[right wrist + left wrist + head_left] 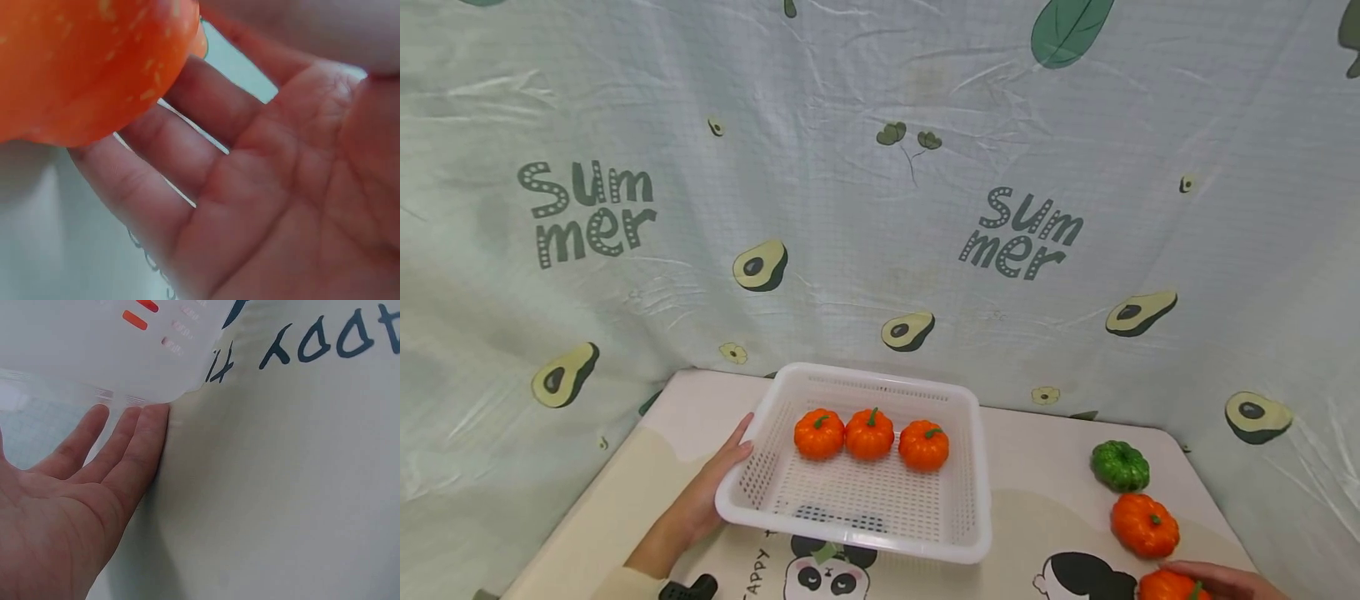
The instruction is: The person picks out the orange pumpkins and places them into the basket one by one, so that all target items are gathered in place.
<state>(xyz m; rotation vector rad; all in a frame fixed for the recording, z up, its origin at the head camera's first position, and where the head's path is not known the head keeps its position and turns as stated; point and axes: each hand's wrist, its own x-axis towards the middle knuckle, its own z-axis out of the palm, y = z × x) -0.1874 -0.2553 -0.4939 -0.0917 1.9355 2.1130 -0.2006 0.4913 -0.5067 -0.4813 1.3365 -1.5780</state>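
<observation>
A white plastic basket (925, 546) stands on the table with three small orange pumpkins (869, 434) in a row inside. My left hand (711, 486) is at its left side, its straight fingers (134, 444) touching the wall below the rim. At the lower right, my right hand (1225, 579) holds another orange pumpkin (1172, 586) with a green stem. In the right wrist view several fingers (181, 147) reach behind this pumpkin (94, 69), and the blurred thumb crosses the top right. Just beyond it sit one more orange pumpkin (1145, 526) and a green pumpkin (1120, 466).
The pale table (1037, 450) bears a printed panda (827, 575) in front of the basket and a black-haired cartoon figure (1086, 575) near the right hand. Behind and along both sides hangs a curtain (850, 208) with avocado prints. A black object (688, 587) is by the left wrist.
</observation>
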